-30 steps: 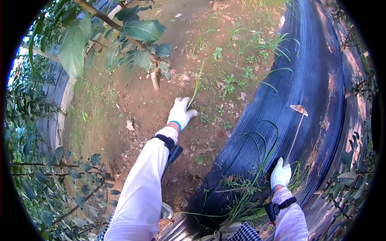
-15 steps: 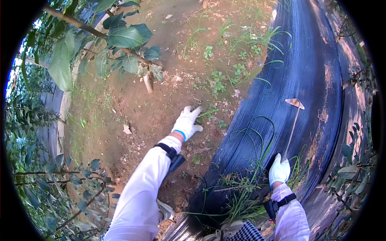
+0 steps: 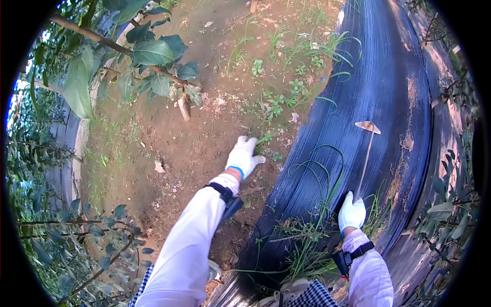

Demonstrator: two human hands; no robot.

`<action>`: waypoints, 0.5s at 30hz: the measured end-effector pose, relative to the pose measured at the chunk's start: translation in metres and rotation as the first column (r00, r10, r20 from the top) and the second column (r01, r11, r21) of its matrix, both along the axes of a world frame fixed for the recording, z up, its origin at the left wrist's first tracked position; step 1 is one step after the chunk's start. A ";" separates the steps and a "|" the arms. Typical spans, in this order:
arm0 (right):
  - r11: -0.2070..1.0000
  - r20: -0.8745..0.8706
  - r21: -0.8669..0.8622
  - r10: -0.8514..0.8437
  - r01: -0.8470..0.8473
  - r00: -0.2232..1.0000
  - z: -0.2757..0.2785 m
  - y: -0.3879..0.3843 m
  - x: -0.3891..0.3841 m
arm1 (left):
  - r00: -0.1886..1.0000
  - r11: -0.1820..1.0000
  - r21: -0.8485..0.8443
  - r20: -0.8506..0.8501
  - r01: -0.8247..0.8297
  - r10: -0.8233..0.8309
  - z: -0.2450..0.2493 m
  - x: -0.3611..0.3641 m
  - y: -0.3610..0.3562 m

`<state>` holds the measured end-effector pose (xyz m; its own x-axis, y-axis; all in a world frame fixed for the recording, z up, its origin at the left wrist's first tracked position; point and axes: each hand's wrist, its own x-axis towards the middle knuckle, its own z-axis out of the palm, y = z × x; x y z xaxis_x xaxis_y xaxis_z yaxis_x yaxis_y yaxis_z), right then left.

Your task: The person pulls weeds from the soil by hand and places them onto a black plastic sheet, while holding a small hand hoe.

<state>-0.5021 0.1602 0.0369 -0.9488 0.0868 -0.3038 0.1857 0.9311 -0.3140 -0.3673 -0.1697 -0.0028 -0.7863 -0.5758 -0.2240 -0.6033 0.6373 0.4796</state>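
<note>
My left hand (image 3: 244,156), in a white glove, is low over the brown soil (image 3: 204,138). Its thumb stands apart from its fingers, whose tips are beside a small green weed (image 3: 265,138); contact with the weed is hard to make out. Over the black plastic sheet (image 3: 353,97), my gloved right hand (image 3: 352,211) is wrapped round the near end of a thin-handled hoe (image 3: 365,162). The hoe's pale triangular blade (image 3: 368,127) points away from me, above the sheet.
A leafy branch (image 3: 153,53) hangs at the upper left, with another (image 3: 87,231) at the lower left. Long grass (image 3: 312,250) lies between my arms. Low weeds (image 3: 276,105) grow along the sheet's edge. More leaves (image 3: 441,211) stand at the right.
My left hand has shifted slightly right, closer to the small weed. The ground, hoe and right hand appear a little further left as the view moves. My right hand keeps its hold.
</note>
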 end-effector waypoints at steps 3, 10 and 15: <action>0.999 0.000 0.036 0.014 -0.014 1.000 0.001 0.002 0.002 | 0.976 0.978 -0.119 0.155 0.174 -0.155 -0.031 -0.011 0.012; 1.000 -0.020 -0.005 0.013 -0.013 1.000 -0.004 0.006 0.006 | 0.986 0.990 0.117 -0.152 0.084 -0.066 -0.017 -0.003 0.023; 1.000 0.010 0.001 0.020 -0.020 1.000 0.003 0.001 -0.001 | 0.995 0.997 0.002 -0.074 0.072 -0.071 -0.037 -0.019 0.047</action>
